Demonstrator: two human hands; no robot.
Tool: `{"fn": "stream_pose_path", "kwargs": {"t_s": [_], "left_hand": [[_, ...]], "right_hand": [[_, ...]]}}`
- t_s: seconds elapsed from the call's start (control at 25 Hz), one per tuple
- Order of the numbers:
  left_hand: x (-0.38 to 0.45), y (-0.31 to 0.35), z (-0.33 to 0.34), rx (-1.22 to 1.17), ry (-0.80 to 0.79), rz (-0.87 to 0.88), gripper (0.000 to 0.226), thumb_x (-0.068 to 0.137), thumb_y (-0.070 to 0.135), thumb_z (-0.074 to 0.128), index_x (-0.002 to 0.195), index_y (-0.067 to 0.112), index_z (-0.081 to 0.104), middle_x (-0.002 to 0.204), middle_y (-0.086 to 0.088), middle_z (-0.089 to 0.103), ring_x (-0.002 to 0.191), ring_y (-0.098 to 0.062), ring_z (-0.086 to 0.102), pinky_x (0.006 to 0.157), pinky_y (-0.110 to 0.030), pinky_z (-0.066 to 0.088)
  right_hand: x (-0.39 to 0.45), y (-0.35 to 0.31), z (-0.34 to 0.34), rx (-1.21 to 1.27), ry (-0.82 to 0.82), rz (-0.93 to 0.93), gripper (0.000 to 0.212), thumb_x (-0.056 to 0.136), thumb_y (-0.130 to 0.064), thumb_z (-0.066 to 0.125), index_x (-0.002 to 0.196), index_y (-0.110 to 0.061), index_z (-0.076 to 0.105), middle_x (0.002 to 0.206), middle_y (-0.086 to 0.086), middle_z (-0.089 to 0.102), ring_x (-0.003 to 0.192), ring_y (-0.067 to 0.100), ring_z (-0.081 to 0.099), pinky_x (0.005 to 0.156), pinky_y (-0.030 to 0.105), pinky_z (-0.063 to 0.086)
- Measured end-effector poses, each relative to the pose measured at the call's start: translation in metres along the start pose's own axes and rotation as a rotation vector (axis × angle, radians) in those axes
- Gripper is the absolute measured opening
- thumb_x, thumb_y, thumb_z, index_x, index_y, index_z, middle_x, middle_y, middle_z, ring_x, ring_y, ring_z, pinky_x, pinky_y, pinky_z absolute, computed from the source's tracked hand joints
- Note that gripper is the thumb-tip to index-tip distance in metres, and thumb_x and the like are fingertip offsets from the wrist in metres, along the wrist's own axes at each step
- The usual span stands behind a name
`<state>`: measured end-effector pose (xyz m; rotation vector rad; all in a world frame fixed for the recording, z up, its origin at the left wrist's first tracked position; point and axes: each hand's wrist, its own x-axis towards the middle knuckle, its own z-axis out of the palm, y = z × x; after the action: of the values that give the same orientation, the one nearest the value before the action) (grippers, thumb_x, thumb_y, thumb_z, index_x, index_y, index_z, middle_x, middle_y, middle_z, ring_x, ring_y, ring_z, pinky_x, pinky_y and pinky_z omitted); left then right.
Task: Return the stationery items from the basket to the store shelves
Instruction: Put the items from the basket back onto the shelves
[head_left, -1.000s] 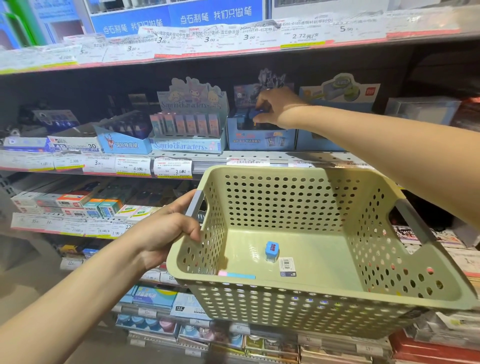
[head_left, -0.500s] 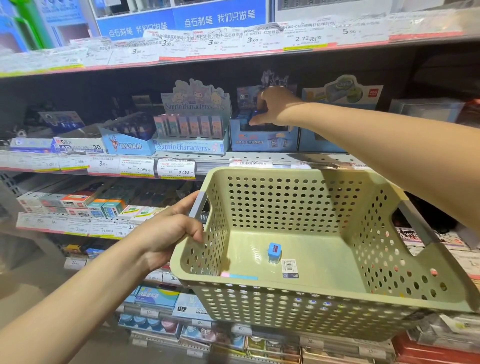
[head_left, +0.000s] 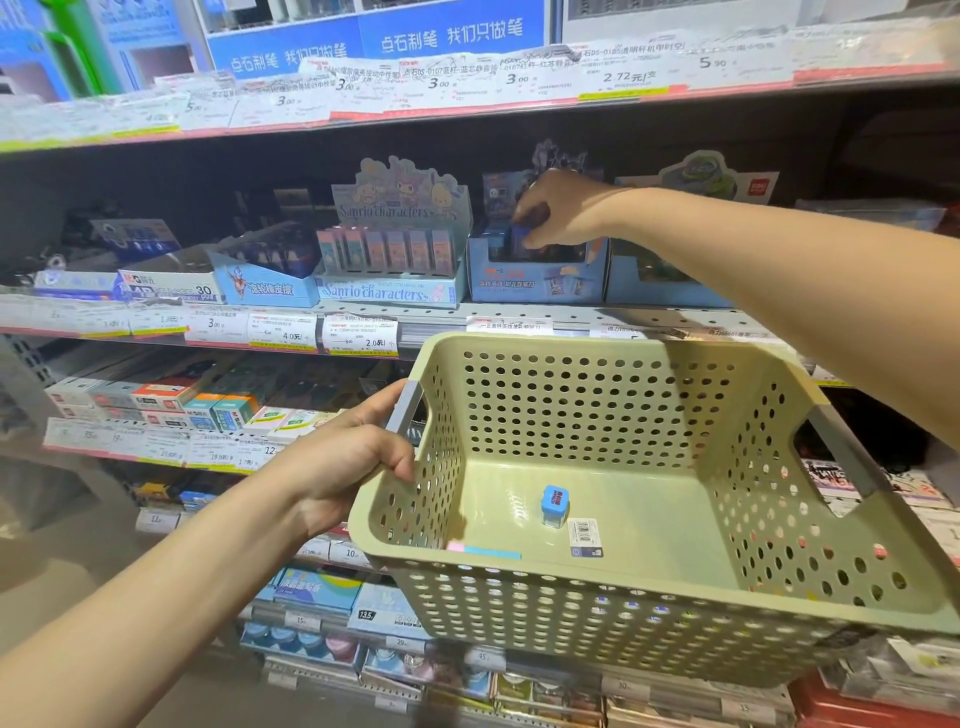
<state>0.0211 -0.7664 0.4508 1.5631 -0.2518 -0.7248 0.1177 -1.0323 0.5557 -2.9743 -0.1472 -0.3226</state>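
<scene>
Pale green plastic, pierced all over with round holes, makes up the basket (head_left: 613, 415), which has grey handle bars at its two ends. The left hand (head_left: 343, 462) grips the left handle, fingers (head_left: 400, 462) curled over the rim and thumb along the grey bar, holding the basket up in front of the shelves. On its floor lie a small blue-topped item (head_left: 555, 506) with a clear lower half (possibly a sharpener, too small to be sure), a barcode sticker (head_left: 585, 538) just beside it, and a thin pink and blue strip (head_left: 483, 551) against the near wall. The right hand (head_left: 558, 213) reaches over the basket to the middle shelf (head_left: 519, 318), its fingers bent downward and pinching a small dark blue item (head_left: 521, 240) at the open top of a blue display box (head_left: 537, 275). That box stands just beside a Sanrio characters display box (head_left: 395, 254) filled with upright pastel packets. Price labels (head_left: 361, 335) line the shelf edges
</scene>
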Motion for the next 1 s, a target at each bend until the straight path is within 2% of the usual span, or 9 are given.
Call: {"fn": "stream_pose_path", "kwargs": {"t_s": [0.12,0.28,0.4,0.48,0.52,0.6,0.76,0.88,1.0], "left_hand": [[0.002,0.000,0.000,-0.015,-0.012,0.006,0.078,0.071,-0.025,0.024,0.107,0.032,0.062,0.064,-0.015,0.062,0.042,-0.023,0.057,0.039,-0.029,0.049],[0.002,-0.002,0.001,-0.013,-0.014,0.010,0.075,0.072,-0.025,0.024,0.106,0.031,0.060,0.050,-0.008,0.059,0.038,-0.020,0.055,0.038,-0.027,0.049],[0.003,-0.002,0.001,-0.023,-0.019,0.005,0.076,0.071,-0.025,0.025,0.107,0.032,0.062,0.060,-0.014,0.061,0.041,-0.022,0.057,0.039,-0.028,0.049],[0.004,-0.002,0.000,-0.019,-0.018,0.001,0.077,0.070,-0.025,0.026,0.106,0.033,0.062,0.070,-0.017,0.060,0.043,-0.025,0.057,0.041,-0.028,0.050],[0.004,-0.003,0.000,-0.016,-0.017,0.000,0.077,0.070,-0.025,0.026,0.106,0.033,0.063,0.074,-0.018,0.060,0.045,-0.025,0.058,0.042,-0.029,0.050],[0.005,-0.003,0.000,-0.012,-0.015,-0.002,0.078,0.070,-0.025,0.027,0.106,0.034,0.063,0.078,-0.019,0.060,0.048,-0.026,0.059,0.044,-0.030,0.051],[0.005,-0.004,-0.001,0.001,-0.005,0.009,0.078,0.071,-0.025,0.026,0.108,0.034,0.062,0.068,-0.013,0.062,0.049,-0.024,0.059,0.049,-0.033,0.051],[0.005,-0.004,-0.001,-0.002,-0.005,0.017,0.078,0.069,-0.025,0.027,0.105,0.033,0.064,0.081,-0.016,0.061,0.052,-0.025,0.060,0.048,-0.035,0.052],[0.005,-0.005,-0.001,-0.006,-0.013,0.024,0.077,0.064,-0.023,0.034,0.110,0.032,0.063,0.084,-0.016,0.061,0.054,-0.026,0.061,0.050,-0.035,0.053]], "right_hand": [[0.000,0.000,0.005,-0.033,0.001,-0.026,0.037,0.088,-0.023,0.061,0.123,-0.012,0.060,0.119,0.005,0.062,0.101,0.023,0.057,0.082,0.029,0.047],[-0.001,0.001,0.007,0.019,0.055,0.006,0.033,0.083,-0.020,0.068,0.113,-0.007,0.063,0.113,0.008,0.064,0.102,0.024,0.060,0.077,0.025,0.044],[-0.003,0.003,0.005,0.056,0.078,0.024,0.030,0.083,-0.015,0.067,0.112,-0.004,0.067,0.110,0.008,0.067,0.086,0.016,0.060,0.072,0.022,0.042],[-0.003,0.005,0.006,0.084,0.072,0.051,0.029,0.086,-0.008,0.059,0.114,-0.007,0.067,0.112,0.008,0.066,0.080,0.014,0.059,0.070,0.025,0.050],[-0.001,0.007,0.006,0.088,0.063,0.066,0.032,0.087,-0.003,0.054,0.116,-0.009,0.066,0.117,0.009,0.064,0.087,0.018,0.060,0.076,0.030,0.054],[0.002,0.010,0.007,0.085,0.032,0.096,0.039,0.088,0.004,0.047,0.120,-0.011,0.063,0.125,0.010,0.061,0.105,0.027,0.060,0.088,0.035,0.053],[-0.008,0.006,0.006,-0.007,-0.043,0.062,0.047,0.090,0.005,0.038,0.132,-0.011,0.052,0.132,0.011,0.056,0.119,0.030,0.053,0.096,0.032,0.045],[-0.028,0.003,0.005,-0.010,-0.010,0.032,0.061,0.085,0.008,0.033,0.142,-0.015,0.037,0.131,0.011,0.053,0.118,0.029,0.050,0.094,0.032,0.042],[-0.051,-0.006,0.004,0.040,0.139,-0.052,0.057,0.084,0.006,0.037,0.136,-0.014,0.042,0.124,0.010,0.054,0.111,0.024,0.051,0.093,0.031,0.042]]}}
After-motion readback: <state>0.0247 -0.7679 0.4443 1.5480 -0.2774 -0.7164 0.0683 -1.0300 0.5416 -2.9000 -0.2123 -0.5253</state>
